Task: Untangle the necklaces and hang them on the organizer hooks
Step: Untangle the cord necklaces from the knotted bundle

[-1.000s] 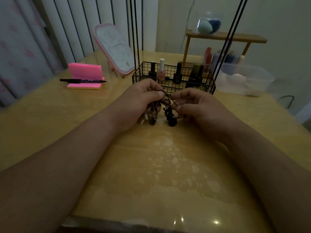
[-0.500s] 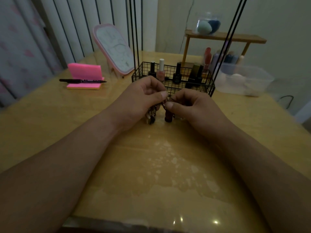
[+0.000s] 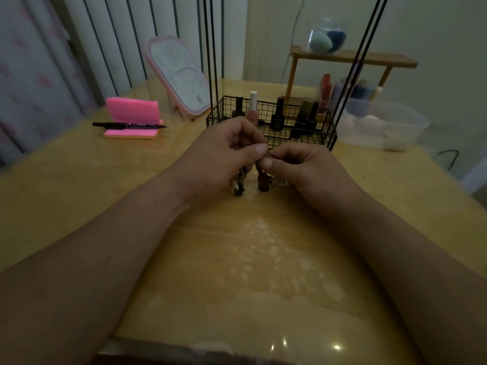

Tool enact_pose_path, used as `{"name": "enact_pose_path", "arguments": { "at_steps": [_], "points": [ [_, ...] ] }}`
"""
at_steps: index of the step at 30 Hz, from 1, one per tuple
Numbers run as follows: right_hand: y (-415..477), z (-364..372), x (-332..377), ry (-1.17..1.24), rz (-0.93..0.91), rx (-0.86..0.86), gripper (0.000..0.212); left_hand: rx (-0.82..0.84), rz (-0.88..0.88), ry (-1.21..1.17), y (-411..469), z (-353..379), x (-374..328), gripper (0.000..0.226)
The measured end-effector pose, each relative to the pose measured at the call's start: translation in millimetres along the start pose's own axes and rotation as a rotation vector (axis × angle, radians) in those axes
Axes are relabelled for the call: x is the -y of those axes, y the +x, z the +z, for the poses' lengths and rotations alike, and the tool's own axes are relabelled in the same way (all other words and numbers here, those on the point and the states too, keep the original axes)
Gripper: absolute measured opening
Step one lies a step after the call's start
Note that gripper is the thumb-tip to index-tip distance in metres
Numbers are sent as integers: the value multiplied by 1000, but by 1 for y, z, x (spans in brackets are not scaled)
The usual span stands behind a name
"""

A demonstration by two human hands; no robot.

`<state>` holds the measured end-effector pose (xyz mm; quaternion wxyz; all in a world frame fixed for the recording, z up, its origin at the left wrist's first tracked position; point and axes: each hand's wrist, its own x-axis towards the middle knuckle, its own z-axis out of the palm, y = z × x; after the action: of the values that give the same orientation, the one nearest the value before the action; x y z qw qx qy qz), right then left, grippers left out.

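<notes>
The necklaces [image 3: 259, 177] are a tangled bunch held just above the counter [image 3: 237, 259], between the two hands and just in front of the wire basket [image 3: 328, 139]. A pale charm [image 3: 238, 185] and a dark reddish-brown charm [image 3: 263, 181] hang below the fingers, close to the counter top. The left hand [image 3: 224, 156] has its grip closed on the bunch, thumb pressed against curled fingers. The right hand [image 3: 303, 167] pinches a thin dark cord [image 3: 274, 153] of the same bunch between thumb and forefinger, and the two thumbs nearly touch.

The wire basket holds upright nail polish bottles: a dark one [image 3: 239, 105], a pink one with a white cap [image 3: 253, 108], a black one [image 3: 278, 115] and a dark olive one [image 3: 307, 114]. Black rods [image 3: 210, 48] rise from its corners out of view.

To the right, touching or just beside the basket, a clear plastic tub [image 3: 411, 122] holds pale round things too blurred to name. Behind it a wooden shelf [image 3: 369, 59] carries a clear jar [image 3: 328, 25] with a teal and a blue sponge inside; several bottles [image 3: 326, 88] stand under the shelf.

To the left lie a pink pad [image 3: 131, 111] with a black pen [image 3: 129, 125] across it, and a pink-framed mirror [image 3: 179, 75] leaning back.
</notes>
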<state>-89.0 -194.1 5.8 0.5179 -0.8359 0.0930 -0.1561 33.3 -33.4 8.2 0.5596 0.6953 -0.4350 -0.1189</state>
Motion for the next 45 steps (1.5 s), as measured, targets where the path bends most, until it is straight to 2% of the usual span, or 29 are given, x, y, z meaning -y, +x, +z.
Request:
{"name": "enact_pose_path", "arguments": {
  "at_steps": [3, 7, 11, 18, 25, 30, 33, 40, 45],
  "points": [
    [0, 1, 1, 9, -7, -3, 11, 3, 13, 31, 0, 0, -2, 9],
    [1, -3, 1, 88, 42, -100, 10, 42, -3, 154, 0, -3, 1, 14],
    [1, -5, 3, 182, 87, -33, 15, 73, 19, 325, 0, 0, 6, 21],
    [-1, 0, 8, 191, 105, 24, 12, -110, 77, 446, 1, 5, 14, 12],
    [-1, 1, 8, 156, 158, 14, 3, -155, 7, 370, 4, 5, 10, 10],
    [-1, -1, 9, 44, 102, -10, 3, -124, -116, 190, 2, 5, 3, 21],
    [-1, -1, 7, -38, 85, -32, 5, -147, -174, 74, 2, 1, -1, 16],
    [1, 4, 2, -209, 61, -102, 5, -137, -243, -48, -1, 2, -6, 22],
    [1, 2, 1, -245, 77, -99, 23, -174, -277, -127, -1, 0, -12, 26]
  ]
}}
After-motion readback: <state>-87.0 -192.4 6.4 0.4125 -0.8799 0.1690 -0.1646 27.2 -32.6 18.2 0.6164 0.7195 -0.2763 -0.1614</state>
